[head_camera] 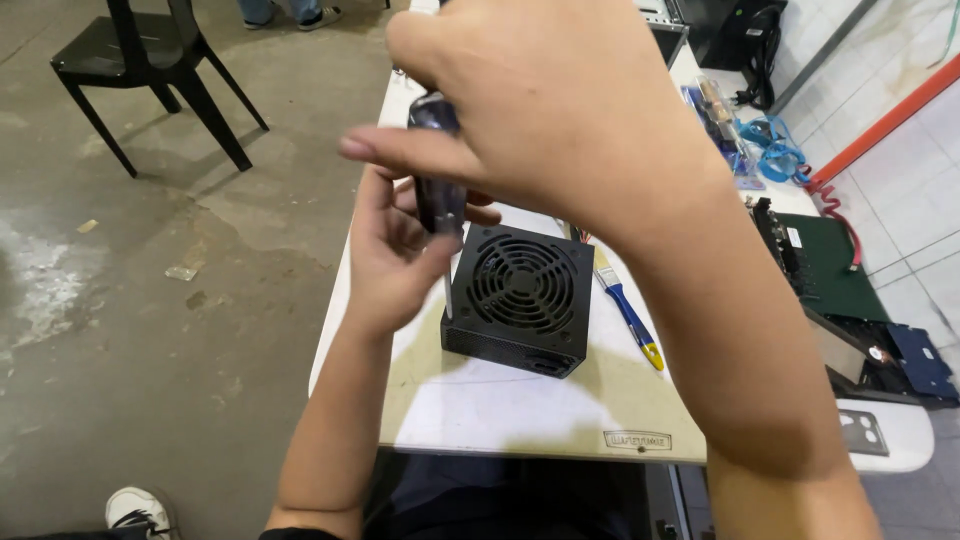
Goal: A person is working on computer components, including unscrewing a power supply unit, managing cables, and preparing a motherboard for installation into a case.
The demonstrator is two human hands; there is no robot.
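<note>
A black power supply box (pixel 520 298) with a round fan grille on top sits on the white table (pixel 500 410). My right hand (pixel 540 110) is raised above it and grips the dark translucent handle of a screwdriver (pixel 438 190), whose thin shaft points down toward the box's near left corner. My left hand (pixel 395 260) is beside the box's left edge, fingers curled around the screwdriver's shaft and lower handle.
A paintbrush with a blue and yellow handle (pixel 625 305) lies right of the box. A green circuit board (pixel 825 265) and dark parts lie at the table's right end. Blue cables (pixel 775 150) lie further back. A black chair (pixel 150 60) stands on the concrete floor.
</note>
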